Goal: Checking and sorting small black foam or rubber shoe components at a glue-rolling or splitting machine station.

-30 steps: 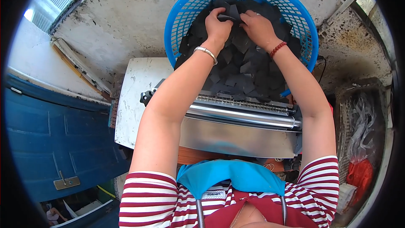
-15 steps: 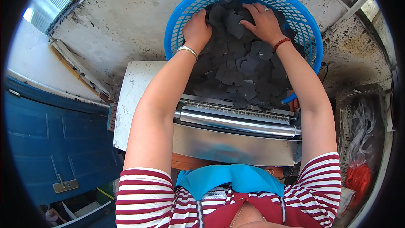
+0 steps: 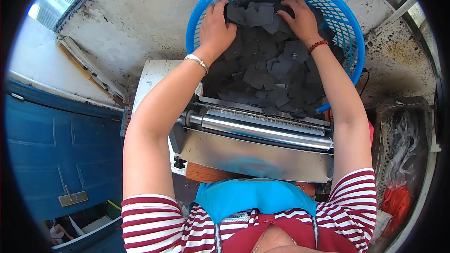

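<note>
Many thin, dark grey cut pieces (image 3: pixel 272 68), several of them notched, fill a blue plastic basket (image 3: pixel 360 49) with lattice sides. Along the pile's far left edge rests my left hand (image 3: pixel 216 29), thumb apart from the stretched fingers, close to the basket wall. My right hand (image 3: pixel 301 22) reaches into the far right of the heap, its fingers bent and its thumb spread away from them. Several overlapping pieces lie between the two hands. Some fingertips are hidden among the pieces. Neither hand visibly grips one.
Nearer than the pile is a machine with a shiny metal roller (image 3: pixel 265 132) and a metal plate (image 3: pixel 253 161). A blue door (image 3: pixel 42 136) stands at left. On the right, a dark crate (image 3: pixel 384 124) holds a clear plastic bag (image 3: pixel 404 140) and a red bag (image 3: pixel 396 204).
My left hand has shifted outward toward the basket's left wall, its fingers straighter. My right hand has moved slightly right. The pieces between them have been disturbed, and the view has tilted a little.
</note>
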Available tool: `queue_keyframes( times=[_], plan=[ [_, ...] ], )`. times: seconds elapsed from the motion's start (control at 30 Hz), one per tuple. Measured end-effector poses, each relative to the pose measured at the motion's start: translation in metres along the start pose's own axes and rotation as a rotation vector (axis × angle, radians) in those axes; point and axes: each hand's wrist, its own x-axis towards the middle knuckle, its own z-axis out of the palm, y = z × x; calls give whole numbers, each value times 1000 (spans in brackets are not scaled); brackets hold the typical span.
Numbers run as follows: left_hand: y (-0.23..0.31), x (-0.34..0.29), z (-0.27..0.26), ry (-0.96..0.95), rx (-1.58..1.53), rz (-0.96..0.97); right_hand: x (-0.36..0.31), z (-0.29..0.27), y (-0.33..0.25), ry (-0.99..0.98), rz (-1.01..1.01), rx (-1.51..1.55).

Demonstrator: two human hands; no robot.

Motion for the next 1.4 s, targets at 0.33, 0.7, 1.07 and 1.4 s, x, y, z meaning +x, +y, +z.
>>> queue_keyframes(
  times=[0.33, 0.7, 1.07, 1.4],
  plan=[
    [2, -5, 11, -363, 466, 664, -7, -12, 2, -36, -115, -135],
    [7, 9, 14, -433, 370, 345, -28, -49, -8, -131, -40, -186],
    [18, -18, 42, -287, 430, 1005, -55, -69, -24, -140, -36, -224],
    [21, -38, 52, -447, 387, 1058, -106, -85, -49, -398, 3, 3]
  ],
)
